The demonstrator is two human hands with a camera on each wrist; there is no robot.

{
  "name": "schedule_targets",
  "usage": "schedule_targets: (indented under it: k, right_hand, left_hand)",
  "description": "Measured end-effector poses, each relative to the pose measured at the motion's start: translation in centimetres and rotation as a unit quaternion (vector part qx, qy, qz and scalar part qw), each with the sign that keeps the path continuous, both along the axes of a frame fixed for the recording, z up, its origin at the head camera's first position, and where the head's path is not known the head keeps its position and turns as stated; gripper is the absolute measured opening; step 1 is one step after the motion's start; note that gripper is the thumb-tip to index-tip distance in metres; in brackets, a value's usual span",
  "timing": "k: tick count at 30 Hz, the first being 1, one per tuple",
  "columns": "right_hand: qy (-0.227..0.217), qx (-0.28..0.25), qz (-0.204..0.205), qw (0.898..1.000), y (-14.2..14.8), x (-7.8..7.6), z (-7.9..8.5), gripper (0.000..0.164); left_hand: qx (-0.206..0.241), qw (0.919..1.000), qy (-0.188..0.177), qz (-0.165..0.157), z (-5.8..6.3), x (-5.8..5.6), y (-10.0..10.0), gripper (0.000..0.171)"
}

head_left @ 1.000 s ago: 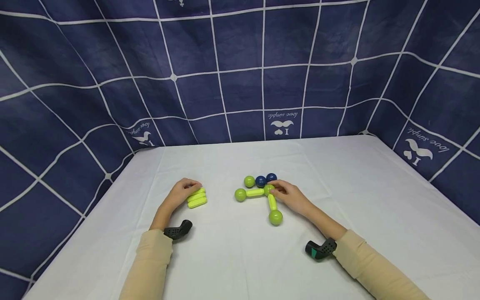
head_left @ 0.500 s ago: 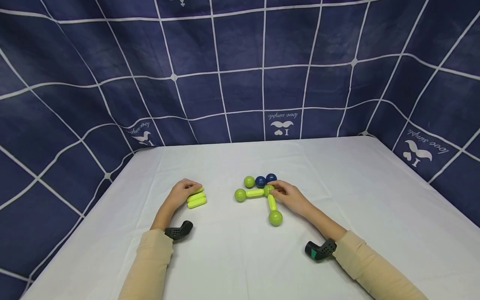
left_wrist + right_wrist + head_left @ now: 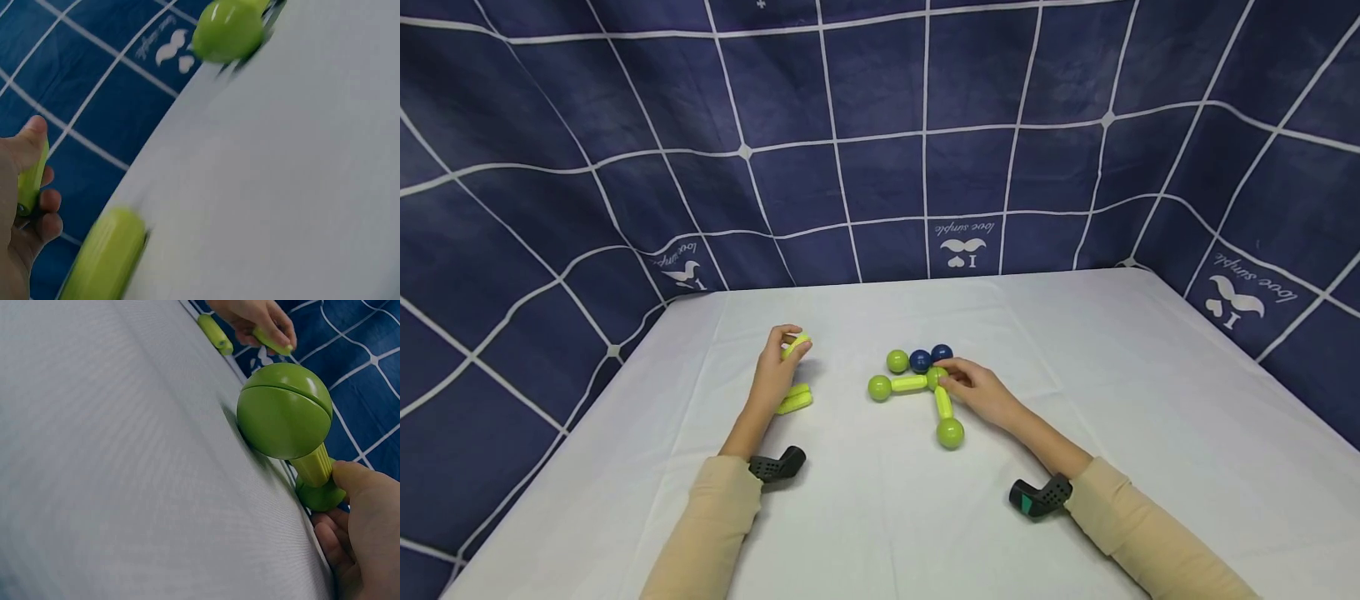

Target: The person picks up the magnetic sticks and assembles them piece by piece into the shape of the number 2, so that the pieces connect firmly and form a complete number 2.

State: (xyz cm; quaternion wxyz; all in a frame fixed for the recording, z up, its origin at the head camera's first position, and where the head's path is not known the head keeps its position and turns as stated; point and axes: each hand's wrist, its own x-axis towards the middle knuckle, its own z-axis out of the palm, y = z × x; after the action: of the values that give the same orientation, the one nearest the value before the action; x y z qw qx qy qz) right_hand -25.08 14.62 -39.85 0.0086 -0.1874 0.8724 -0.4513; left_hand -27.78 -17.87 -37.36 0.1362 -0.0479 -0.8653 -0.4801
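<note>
My left hand (image 3: 772,371) is raised over the table's left side, pinching a yellow-green rod (image 3: 33,181) between thumb and fingers. Below its wrist lie two more yellow-green rods (image 3: 795,402), side by side. With thumb and fingertips my right hand (image 3: 981,392) holds the green corner ball (image 3: 936,378) of an L-shaped piece. One rod (image 3: 909,383) runs left from that ball to a green end ball (image 3: 880,388). Another rod (image 3: 943,404) comes toward me to a second end ball (image 3: 951,433), which looms large in the right wrist view.
Just behind the L-shaped piece sit a loose green ball (image 3: 897,361) and two dark blue balls (image 3: 920,361), in a row. A white cloth (image 3: 850,517) covers the table. A dark blue checked curtain (image 3: 880,183) hangs at the back and sides.
My left hand has lifted a rod off the group and moved up and slightly right with it; two rods stay behind. My right hand keeps its hold on the corner ball.
</note>
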Motion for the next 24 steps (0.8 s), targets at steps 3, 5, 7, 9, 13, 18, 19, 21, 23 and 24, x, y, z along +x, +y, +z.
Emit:
schedule_targets:
  k: [3, 5, 7, 9, 13, 18, 19, 21, 23, 24]
  right_hand:
    - [0.000, 0.005, 0.001, 1.000, 0.0, -0.1, 0.0, 0.036]
    - [0.000, 0.005, 0.002, 1.000, 0.0, -0.1, 0.0, 0.036]
    - [0.001, 0.004, 0.004, 1.000, 0.0, 0.0, 0.0, 0.036]
    - [0.001, 0.004, 0.005, 1.000, -0.1, 0.0, 0.1, 0.037]
    - [0.001, 0.007, 0.001, 1.000, -0.1, 0.1, 0.2, 0.037]
    - [-0.002, 0.008, 0.000, 1.000, -0.1, 0.0, 0.1, 0.037]
    - [-0.002, 0.008, 0.000, 1.000, -0.1, 0.0, 0.1, 0.037]
    - [-0.002, 0.007, 0.001, 1.000, -0.1, -0.1, 0.0, 0.037]
    - [0.002, 0.004, 0.005, 1.000, -0.1, -0.1, 0.0, 0.037]
    - [0.003, 0.003, 0.006, 1.000, -0.2, 0.3, 0.5, 0.036]
  left_hand:
    - [0.017, 0.9993, -0.006, -0.033, 0.5, 0.4, 1.7, 0.040]
    - [0.037, 0.9980, -0.004, -0.052, 0.9, 0.8, 2.9, 0.041]
    - [0.051, 0.9963, 0.004, -0.070, 1.1, 1.3, 4.2, 0.039]
    - [0.063, 0.9935, 0.014, -0.094, 1.4, 2.0, 5.5, 0.035]
    - [0.060, 0.9882, 0.022, -0.139, 1.6, 3.3, 7.7, 0.030]
    - [0.043, 0.9784, -0.011, -0.202, 1.2, 4.5, 9.6, 0.031]
    - [0.039, 0.9738, -0.028, -0.222, 1.1, 4.7, 9.9, 0.032]
    - [0.027, 0.9622, -0.070, -0.262, 0.9, 5.0, 10.5, 0.034]
    - [0.014, 0.9490, -0.107, -0.296, 0.8, 5.4, 10.9, 0.036]
    - [0.011, 0.9424, -0.123, -0.311, 0.7, 5.6, 11.1, 0.036]
